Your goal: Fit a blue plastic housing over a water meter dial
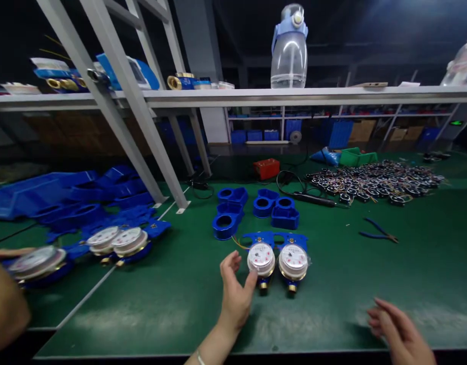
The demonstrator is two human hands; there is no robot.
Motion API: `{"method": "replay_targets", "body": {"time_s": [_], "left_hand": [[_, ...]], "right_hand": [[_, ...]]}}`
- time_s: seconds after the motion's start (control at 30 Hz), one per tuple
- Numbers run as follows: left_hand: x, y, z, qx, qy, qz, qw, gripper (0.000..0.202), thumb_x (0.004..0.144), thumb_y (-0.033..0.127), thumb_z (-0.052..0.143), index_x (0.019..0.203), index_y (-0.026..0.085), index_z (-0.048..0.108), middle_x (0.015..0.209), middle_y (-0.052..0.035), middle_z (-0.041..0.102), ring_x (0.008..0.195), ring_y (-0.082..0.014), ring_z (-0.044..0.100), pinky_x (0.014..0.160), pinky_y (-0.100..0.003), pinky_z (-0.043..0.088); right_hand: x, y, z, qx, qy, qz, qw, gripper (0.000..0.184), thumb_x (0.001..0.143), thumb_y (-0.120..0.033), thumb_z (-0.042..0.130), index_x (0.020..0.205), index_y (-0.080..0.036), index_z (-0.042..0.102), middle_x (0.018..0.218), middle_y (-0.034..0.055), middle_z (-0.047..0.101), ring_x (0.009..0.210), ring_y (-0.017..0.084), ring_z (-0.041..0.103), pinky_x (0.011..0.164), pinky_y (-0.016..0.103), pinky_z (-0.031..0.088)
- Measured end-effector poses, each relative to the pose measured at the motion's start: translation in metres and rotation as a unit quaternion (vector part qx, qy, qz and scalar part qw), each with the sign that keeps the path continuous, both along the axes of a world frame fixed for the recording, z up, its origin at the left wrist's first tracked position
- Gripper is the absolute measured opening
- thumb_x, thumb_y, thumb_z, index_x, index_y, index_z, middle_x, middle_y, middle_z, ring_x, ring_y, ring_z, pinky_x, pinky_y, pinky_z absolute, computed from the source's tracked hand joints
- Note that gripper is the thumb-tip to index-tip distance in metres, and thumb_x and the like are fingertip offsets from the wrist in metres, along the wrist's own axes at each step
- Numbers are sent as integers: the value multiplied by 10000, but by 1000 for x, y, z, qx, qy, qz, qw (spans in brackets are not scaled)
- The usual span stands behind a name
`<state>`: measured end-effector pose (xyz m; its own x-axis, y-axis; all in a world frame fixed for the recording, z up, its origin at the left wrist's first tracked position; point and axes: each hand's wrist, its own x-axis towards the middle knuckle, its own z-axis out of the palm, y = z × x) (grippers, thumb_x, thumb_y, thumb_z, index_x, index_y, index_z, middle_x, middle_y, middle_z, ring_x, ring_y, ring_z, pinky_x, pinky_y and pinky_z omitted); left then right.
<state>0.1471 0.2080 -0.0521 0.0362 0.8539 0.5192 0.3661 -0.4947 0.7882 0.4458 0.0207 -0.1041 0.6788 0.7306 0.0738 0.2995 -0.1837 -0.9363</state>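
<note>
While the left hand (235,296) gapes — digits apart — one meter (261,257) sits just to its right.

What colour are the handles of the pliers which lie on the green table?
The handles are blue, best seen in the head view.

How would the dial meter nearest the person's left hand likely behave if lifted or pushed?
The dial meter is probably stiff and fairly heavy for its size, given its brass-coloured fitting. Its shiny face may be slippery to grip. Its rounded body could rock or swivel if pushed.
</note>
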Motion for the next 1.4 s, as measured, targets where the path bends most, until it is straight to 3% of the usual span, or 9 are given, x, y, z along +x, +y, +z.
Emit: {"method": "replay_targets", "body": {"time_s": [0.17,0.37,0.63,0.83,0.9,1.07,1.17,1.27,1.4], "left_hand": [[17,19,-10,-6,11,-51,999,805,724,499,667,1341,183,259,1354,-159,296,1288,-306,340,1059,-507,339],[21,32,-9,-3,48,-89,995,534,752,245,662,1225,254,415,1316,-100,393,1233,-270,425,1024,-491,396],[12,50,-14,21,60,-86,994,527,713,157,639,1179,262,416,1260,-92,448,1161,-268,480,960,-485,454],[12,57,-13,62,101,-76,990,495,731,155,612,1184,189,415,1242,-140,464,1134,-268,504,913,-453,492],[12,55,-10,65,108,-72,989,519,746,164,616,1214,170,390,1259,-161,451,1156,-279,489,923,-469,483],[12,30,3,245,145,31,958,587,611,109,763,1122,155,478,1192,-140,456,1153,-305,452,1009,-550,382],[26,7,12,312,167,-98,930,463,674,14,632,1102,165,541,1074,-83,555,1049,-215,520,985,-402,437],[49,-10,19,158,135,-228,951,464,775,78,523,1226,172,464,1080,-93,598,1025,-192,557,900,-318,487],[79,-20,20,-194,29,-206,959,380,852,337,547,1209,228,475,1185,-90,561,1104,-228,530,969,-382,426]], "right_hand": [[-81,100,31,109,-17,162,981,862,699,-493,680,1384,-249,217,1395,114,312,1245,294,394,974,428,442],[-108,152,28,55,-67,167,982,900,660,-292,714,1394,-260,193,1402,85,317,1297,295,311,1102,497,219],[-67,139,32,5,-57,199,978,812,694,-331,686,1348,-184,229,1340,150,398,1229,293,422,1079,452,286],[-7,129,54,-36,-95,310,945,938,710,-784,501,1410,-248,182,1414,139,324,1221,309,433,1011,474,387],[18,147,63,6,-171,267,948,615,903,-642,289,1379,-252,271,1353,134,402,1095,258,532,880,417,492],[52,243,81,19,-311,301,902,347,938,-387,456,1248,-236,492,1244,85,514,1155,238,459,984,418,387],[41,297,80,18,-385,361,849,395,907,-361,541,1264,-200,493,1291,93,485,1200,265,414,1020,479,331],[29,320,69,9,-432,385,815,320,916,-367,540,1160,-160,556,1140,91,567,1053,244,527,933,479,412],[47,296,55,10,-469,355,809,234,935,-323,521,1072,-142,579,993,62,598,933,200,573,854,413,475]]}}
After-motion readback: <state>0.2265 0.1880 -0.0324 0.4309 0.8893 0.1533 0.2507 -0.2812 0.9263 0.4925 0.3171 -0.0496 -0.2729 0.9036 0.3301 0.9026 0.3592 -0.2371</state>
